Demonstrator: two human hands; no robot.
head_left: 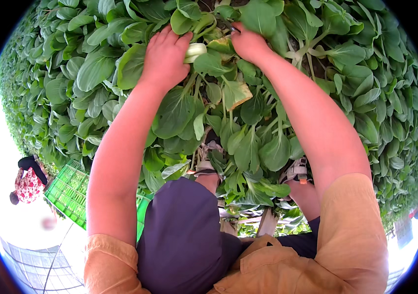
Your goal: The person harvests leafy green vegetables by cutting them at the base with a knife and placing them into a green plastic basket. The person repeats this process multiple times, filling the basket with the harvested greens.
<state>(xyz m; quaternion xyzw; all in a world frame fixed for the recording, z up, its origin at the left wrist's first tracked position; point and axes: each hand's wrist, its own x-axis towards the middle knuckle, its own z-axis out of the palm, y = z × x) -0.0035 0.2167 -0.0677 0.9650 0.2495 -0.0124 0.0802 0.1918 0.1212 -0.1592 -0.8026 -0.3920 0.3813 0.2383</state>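
Observation:
At the top of the view, my left hand [166, 57] lies over a leafy green plant, its fingers around a pale, thick stalk base [195, 51] that pokes out beside the thumb. My right hand [247, 42] is closed on a dark, thin tool [233, 28], perhaps a knife; leaves hide most of it. Between the hands are green leaves and a yellowed one [227, 46]. Another leaf with a yellow, dried edge [236, 94] droops below them.
Dense leafy greens [95, 70] surround both arms. A green plastic crate [70, 193] stands at lower left, beyond my left arm. A person in a floral top [29, 185] is farther left. My sandalled feet [207, 158] are among the leaves, near a wooden piece [267, 222].

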